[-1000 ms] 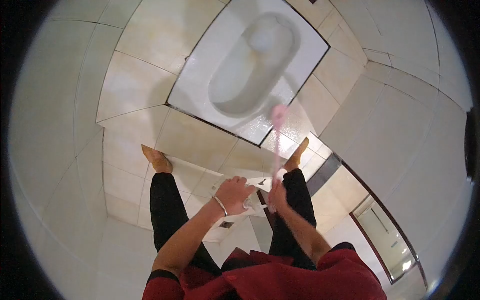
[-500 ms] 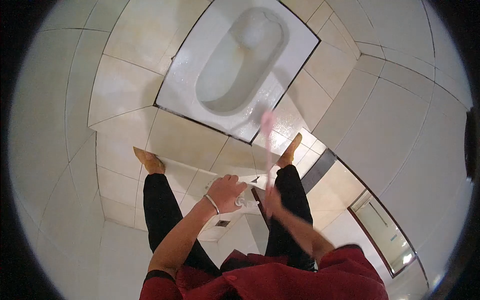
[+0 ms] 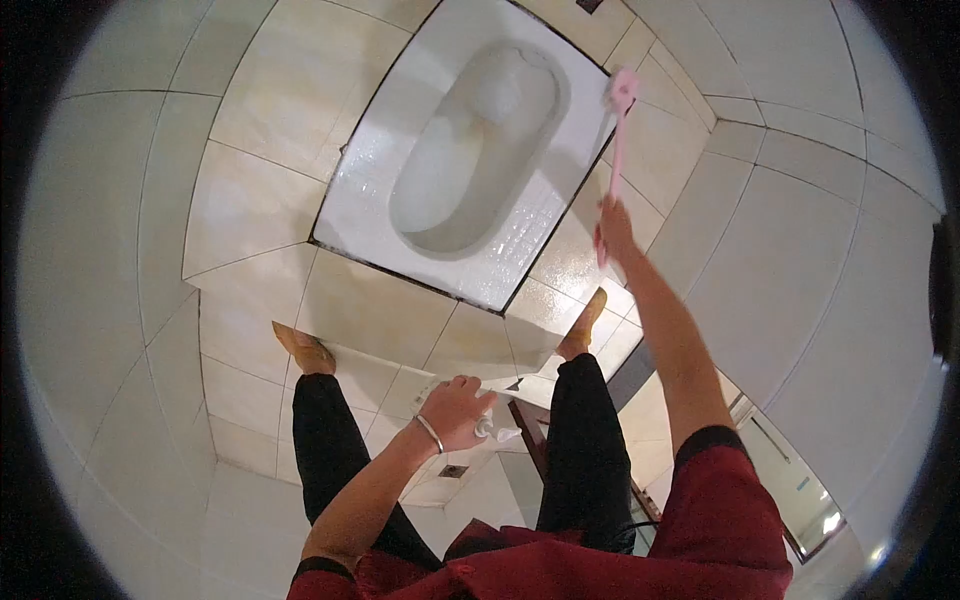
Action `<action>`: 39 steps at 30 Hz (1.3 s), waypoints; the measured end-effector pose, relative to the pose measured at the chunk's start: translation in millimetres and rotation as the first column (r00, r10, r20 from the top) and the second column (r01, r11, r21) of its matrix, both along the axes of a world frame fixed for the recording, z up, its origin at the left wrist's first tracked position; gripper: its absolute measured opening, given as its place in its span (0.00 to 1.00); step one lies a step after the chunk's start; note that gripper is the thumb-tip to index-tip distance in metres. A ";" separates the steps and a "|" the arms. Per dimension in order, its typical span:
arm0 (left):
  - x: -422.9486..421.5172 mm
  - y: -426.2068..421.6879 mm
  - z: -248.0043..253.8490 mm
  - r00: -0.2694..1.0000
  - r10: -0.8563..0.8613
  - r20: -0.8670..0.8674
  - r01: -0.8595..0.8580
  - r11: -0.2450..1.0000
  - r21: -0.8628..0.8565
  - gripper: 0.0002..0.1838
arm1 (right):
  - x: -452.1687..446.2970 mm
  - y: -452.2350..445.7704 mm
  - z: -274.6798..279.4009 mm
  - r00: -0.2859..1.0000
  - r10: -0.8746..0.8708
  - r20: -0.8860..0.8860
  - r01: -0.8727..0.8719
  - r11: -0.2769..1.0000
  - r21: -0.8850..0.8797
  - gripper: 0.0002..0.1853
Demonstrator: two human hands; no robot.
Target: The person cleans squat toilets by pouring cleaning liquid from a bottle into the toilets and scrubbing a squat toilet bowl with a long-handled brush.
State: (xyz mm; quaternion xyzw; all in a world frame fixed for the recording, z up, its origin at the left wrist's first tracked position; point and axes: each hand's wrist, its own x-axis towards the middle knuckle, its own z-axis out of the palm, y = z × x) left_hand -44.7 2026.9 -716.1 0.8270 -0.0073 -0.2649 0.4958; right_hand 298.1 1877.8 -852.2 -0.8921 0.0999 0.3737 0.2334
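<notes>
My right hand grips the handle of a pink long-handled brush, its head at the far right corner of the white squat toilet. Whether the head touches the rim or the tiles I cannot tell. Closer to my body, my left hand is closed around a white bottle; its white nozzle sticks out on the right, and the rest is mostly hidden by the fingers. Water drops glisten on the toilet's right rim, and the basin looks faintly stained inside.
Beige floor tiles surround the toilet, wet by its right side. My feet stand apart before it. Tiled walls rise at both sides. A framed mirror or glass pane is at lower right, a floor drain near my legs.
My right hand has swung forward and right with the brush, from near my knee to the toilet's far right corner. My left hand has stayed about in place with the bottle.
</notes>
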 end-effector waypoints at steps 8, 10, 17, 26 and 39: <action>4.4 8.2 6.7 0.999 0.042 -0.011 -0.042 0.999 -0.032 0.20 | -46.0 64.1 -33.8 0.990 -0.114 -0.084 0.128 0.976 0.178 0.14; 3.2 9.3 2.6 0.999 0.031 -0.041 -0.032 0.999 -0.044 0.21 | -37.8 119.9 -92.7 0.940 0.297 0.169 -0.333 0.904 0.268 0.17; 2.6 17.7 5.1 0.998 0.066 0.003 -0.066 0.998 -0.007 0.20 | -18.8 137.4 -28.4 0.952 -0.280 -0.124 0.302 0.924 0.233 0.22; 5.5 27.0 7.3 0.999 0.037 -0.014 -0.038 0.999 -0.028 0.23 | -29.4 57.2 -23.5 0.987 -0.155 0.040 0.138 0.948 0.286 0.17; 2.2 25.8 7.8 0.999 0.034 -0.006 -0.034 0.999 0.004 0.22 | -129.9 -72.8 5.1 0.983 -0.126 -0.133 0.117 0.991 -0.071 0.19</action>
